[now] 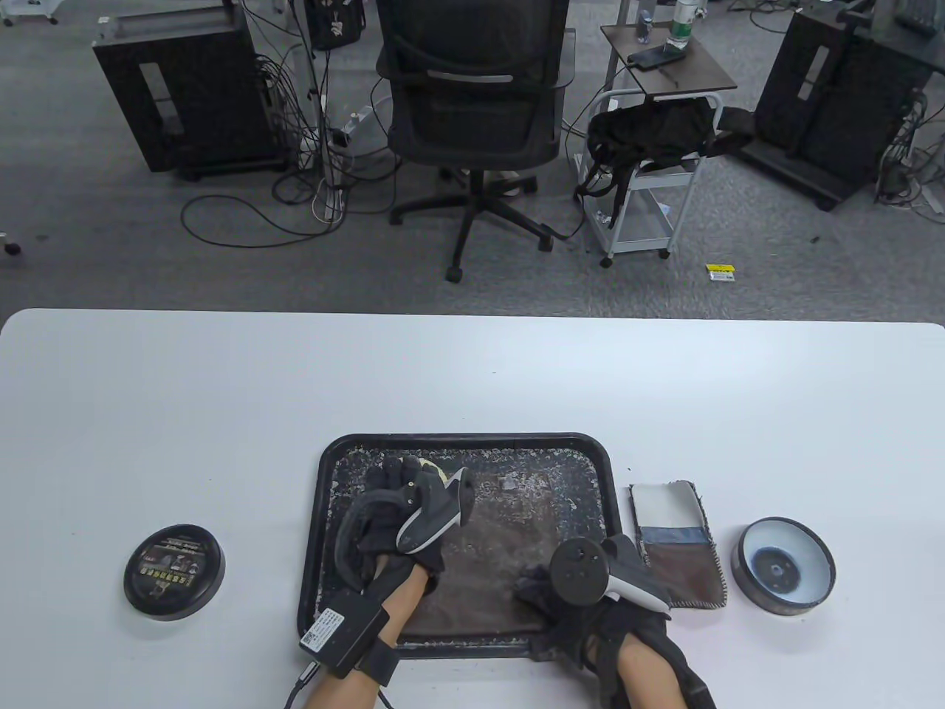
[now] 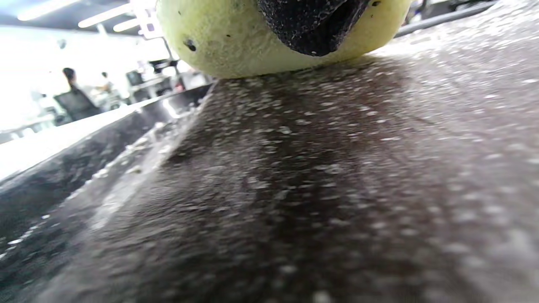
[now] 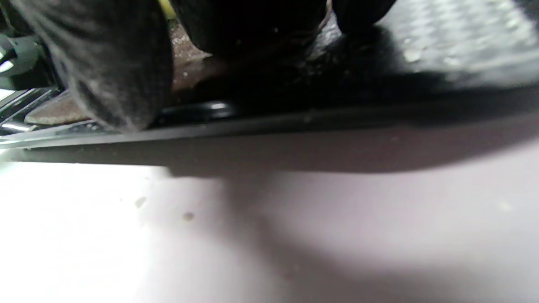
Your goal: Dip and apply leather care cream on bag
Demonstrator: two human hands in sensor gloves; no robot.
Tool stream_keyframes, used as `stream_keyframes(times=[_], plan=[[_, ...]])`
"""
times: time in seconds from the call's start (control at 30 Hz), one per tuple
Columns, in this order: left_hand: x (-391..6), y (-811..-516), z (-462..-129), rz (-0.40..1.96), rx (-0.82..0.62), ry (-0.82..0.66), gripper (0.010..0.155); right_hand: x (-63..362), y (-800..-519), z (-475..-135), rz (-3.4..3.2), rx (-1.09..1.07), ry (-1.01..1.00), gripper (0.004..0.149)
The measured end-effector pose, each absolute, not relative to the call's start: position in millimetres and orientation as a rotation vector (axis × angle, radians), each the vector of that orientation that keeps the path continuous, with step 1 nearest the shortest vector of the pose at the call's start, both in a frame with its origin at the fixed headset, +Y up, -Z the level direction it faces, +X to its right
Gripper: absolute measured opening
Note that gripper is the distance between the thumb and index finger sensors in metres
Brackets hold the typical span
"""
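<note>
A flat brown leather piece (image 1: 491, 565), speckled with white cream, lies in a black tray (image 1: 602, 473). My left hand (image 1: 402, 484) holds a pale yellow sponge (image 1: 435, 469) and presses it on the leather near the tray's far left. The sponge (image 2: 236, 38) fills the top of the left wrist view, with a gloved fingertip (image 2: 311, 25) on it. My right hand (image 1: 550, 587) rests on the leather's near right corner and holds it down. In the right wrist view its dark fingers (image 3: 113, 63) sit over the tray's near rim (image 3: 294, 122). The open cream tin (image 1: 782, 565) stands at the right.
The tin's black lid (image 1: 174, 571) lies on the white table left of the tray. A folded cloth with leather swatches (image 1: 678, 543) lies between the tray and the tin. A chair and carts stand beyond the table's far edge.
</note>
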State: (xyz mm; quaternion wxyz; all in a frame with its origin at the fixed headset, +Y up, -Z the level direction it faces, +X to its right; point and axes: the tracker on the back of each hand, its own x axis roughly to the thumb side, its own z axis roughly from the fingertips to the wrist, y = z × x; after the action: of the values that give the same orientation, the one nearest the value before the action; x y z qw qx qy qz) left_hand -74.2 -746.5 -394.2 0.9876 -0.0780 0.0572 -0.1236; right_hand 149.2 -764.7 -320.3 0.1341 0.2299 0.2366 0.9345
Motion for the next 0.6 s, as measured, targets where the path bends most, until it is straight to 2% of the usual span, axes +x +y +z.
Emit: stream_keyframes(times=[0.2,0.6], plan=[[-90,-749,-395,-0.334,-0.192,0.255,0.061,149,-765,-320,2.709,0.666,0.686,0.077],[-99,-748,-393,-0.389,-0.252,0.363,0.062,149,-765,-320,2.713,0.66,0.685,0.077]])
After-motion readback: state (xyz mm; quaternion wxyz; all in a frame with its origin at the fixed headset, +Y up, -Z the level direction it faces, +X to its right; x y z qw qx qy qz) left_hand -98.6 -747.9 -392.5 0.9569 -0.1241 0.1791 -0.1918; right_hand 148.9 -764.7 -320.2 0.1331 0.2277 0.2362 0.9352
